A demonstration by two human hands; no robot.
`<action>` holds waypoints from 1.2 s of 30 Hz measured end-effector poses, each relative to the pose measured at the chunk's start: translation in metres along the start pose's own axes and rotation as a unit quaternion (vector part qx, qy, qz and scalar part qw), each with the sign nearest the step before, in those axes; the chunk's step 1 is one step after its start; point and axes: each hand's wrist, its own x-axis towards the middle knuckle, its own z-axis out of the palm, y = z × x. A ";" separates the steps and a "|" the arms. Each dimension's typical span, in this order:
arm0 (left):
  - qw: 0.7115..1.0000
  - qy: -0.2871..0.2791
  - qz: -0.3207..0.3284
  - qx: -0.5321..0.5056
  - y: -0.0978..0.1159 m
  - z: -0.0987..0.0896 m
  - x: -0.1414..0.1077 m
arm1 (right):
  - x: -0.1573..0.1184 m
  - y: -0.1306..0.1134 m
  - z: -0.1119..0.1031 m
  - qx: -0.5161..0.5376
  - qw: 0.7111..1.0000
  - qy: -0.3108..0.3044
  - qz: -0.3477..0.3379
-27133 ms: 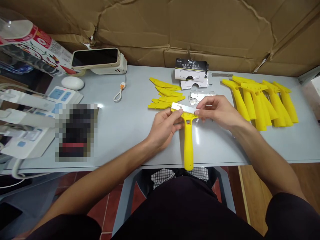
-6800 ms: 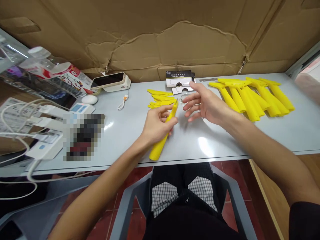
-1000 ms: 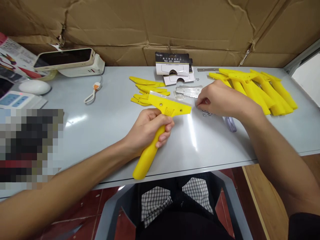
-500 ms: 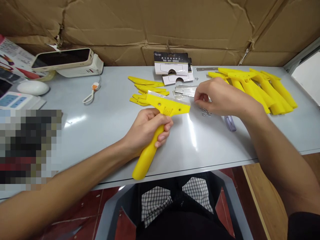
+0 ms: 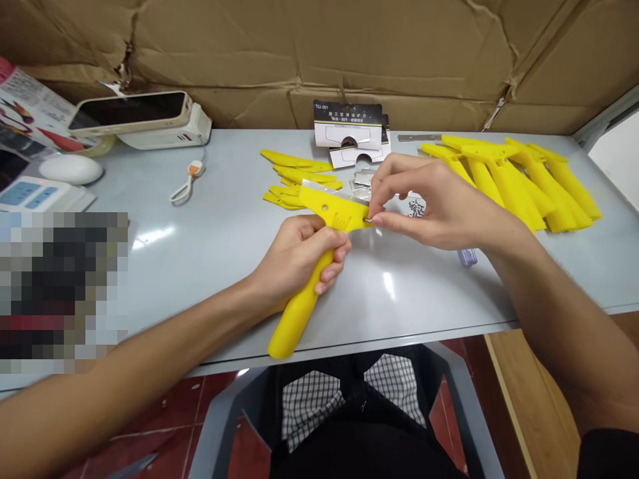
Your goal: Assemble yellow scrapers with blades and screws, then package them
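Just over the counter (image 5: 210, 286) — a yellow plastic scraper (image 5: 299, 319), its handle clenched in the left hand (image 5: 294, 263), and the right hand (image 5: 439, 203) with fingers (image 5: 378, 218) pinching a tiny screw (image 5: 369, 220) at the scraper's head — loose screws (image 5: 415, 208) and yellow scraper handles (image 5: 519, 179) at 2 o'clock.

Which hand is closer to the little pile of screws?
The right hand is nearer, right beside the little pile of screws. The left hand is farther off, to the pile's left, gripping the yellow scraper by its handle.
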 end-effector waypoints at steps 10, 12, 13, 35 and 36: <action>1.000 0.004 0.003 -0.002 0.000 0.000 0.000 | 0.000 0.002 0.007 -0.029 0.999 0.024 0.002; 1.000 0.006 0.004 -0.003 0.000 0.000 -0.001 | 0.000 0.000 0.008 -0.025 0.999 0.028 0.020; 1.000 0.007 0.004 -0.003 0.000 0.001 -0.001 | 0.001 -0.001 0.008 -0.024 0.999 0.029 0.031; 1.000 0.007 0.005 0.012 0.000 0.000 0.000 | 0.004 -0.017 0.017 -0.018 0.983 0.039 0.177; 1.000 0.007 0.005 0.012 0.000 0.000 0.000 | 0.004 -0.018 0.017 -0.019 0.982 0.042 0.181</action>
